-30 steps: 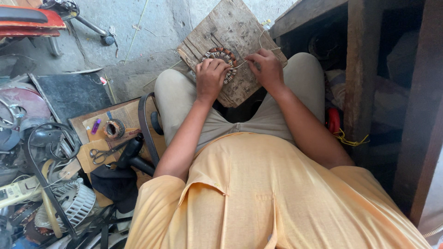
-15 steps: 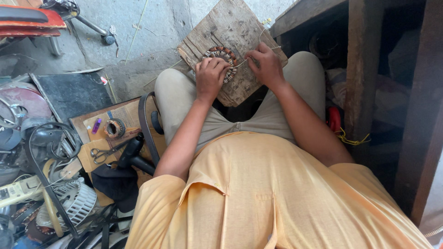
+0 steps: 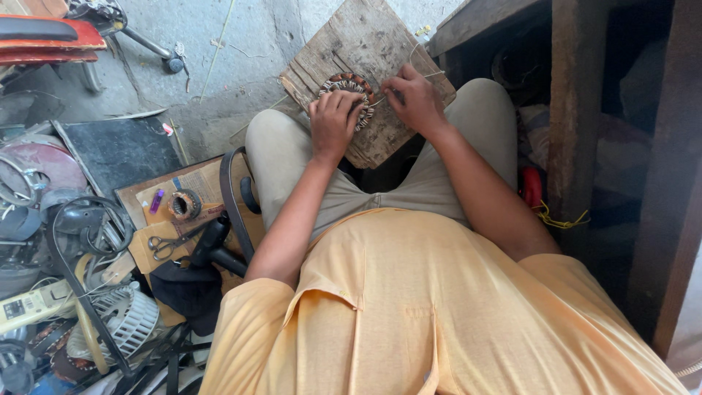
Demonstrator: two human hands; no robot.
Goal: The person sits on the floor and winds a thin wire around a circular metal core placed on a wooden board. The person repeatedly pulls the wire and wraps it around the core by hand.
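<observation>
the wound stator ring (image 3: 344,86) shows copper-brown coils with pale edges, lying on a weathered grey-brown wooden board (image 3: 365,44). the shirt (image 3: 439,307) is plain pale orange; the trousers (image 3: 285,153) are plain beige. a small lighter (image 3: 156,201) is purple, the tape roll (image 3: 183,205) brown with a dark rim, the scissors (image 3: 167,243) dark grey. the seat (image 3: 44,36) is red under black, the concrete floor (image 3: 234,66) mottled grey.

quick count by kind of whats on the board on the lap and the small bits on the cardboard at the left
Wooden board: 1
Ring-shaped copper-wound coil under the left hand and right hand: 1
Scissors: 1
Tape roll: 1
Purple lighter: 1
Total: 5
</observation>
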